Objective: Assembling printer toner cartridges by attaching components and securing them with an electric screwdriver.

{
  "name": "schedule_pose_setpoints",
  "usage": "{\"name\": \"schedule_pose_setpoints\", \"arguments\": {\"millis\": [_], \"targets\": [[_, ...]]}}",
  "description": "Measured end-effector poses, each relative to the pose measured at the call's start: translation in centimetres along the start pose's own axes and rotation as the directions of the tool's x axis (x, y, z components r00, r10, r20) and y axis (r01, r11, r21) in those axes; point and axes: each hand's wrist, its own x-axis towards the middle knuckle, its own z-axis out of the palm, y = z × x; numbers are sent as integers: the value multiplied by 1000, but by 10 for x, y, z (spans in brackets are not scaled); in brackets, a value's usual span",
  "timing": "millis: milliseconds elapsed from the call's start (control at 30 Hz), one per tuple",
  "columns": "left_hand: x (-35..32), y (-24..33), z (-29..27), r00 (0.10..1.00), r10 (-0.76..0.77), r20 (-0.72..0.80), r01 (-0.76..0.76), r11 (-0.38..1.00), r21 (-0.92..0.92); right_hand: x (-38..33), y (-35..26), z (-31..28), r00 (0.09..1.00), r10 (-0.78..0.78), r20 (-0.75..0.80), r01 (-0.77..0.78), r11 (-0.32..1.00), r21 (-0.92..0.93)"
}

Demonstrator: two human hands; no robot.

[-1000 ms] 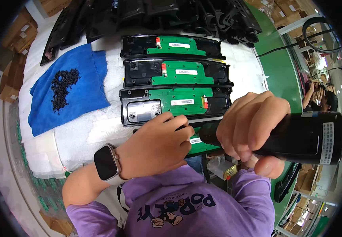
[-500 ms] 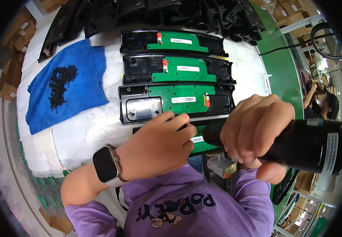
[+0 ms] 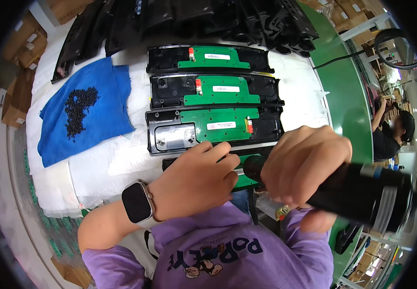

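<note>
My right hand [image 3: 305, 166] wraps round a thick black electric screwdriver [image 3: 365, 195], held slanting with its narrow end toward my left hand. Over the nearest black plastic panel [image 3: 169, 164], my left hand [image 3: 196, 176] is curled, with the fingers bent together close to the screwdriver's front end. What those fingertips pinch, if anything, is hidden. Part of this panel's green circuit board [image 3: 246, 180] shows between the hands. Just beyond lies another black panel [image 3: 174, 137] with a green circuit board [image 3: 213, 124]. The screwdriver's tip is out of sight.
Two more panels with green boards [image 3: 225, 89] lie in a row farther off. To the left, a blue cloth [image 3: 114, 106] carries a heap of small black screws [image 3: 76, 113]. Black plastic parts [image 3: 170, 21] pile up at the back. A person [image 3: 389, 137] works at far right.
The screwdriver's rear end has dropped and come slightly left with my right hand. My left hand stays at the nearest panel. The table's contents sit slightly lower in view.
</note>
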Motion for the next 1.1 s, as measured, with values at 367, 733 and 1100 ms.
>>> {"name": "schedule_pose_setpoints", "arguments": {"millis": [367, 733, 1100], "targets": [[1, -32, -32, 912, -170, -372, 212, 974, 75, -50, -50, -71, 608, 90, -789, -736, 437, -517], [2, -28, -45, 938, -268, -222, 308, 936, 170, -74, -22, -86, 785, 58, -616, -619, 82, -781], [4, -18, -45, 935, -289, -204, 323, 933, 159, -72, -15, -81, 883, 401, -243, -392, 348, -852]]}}
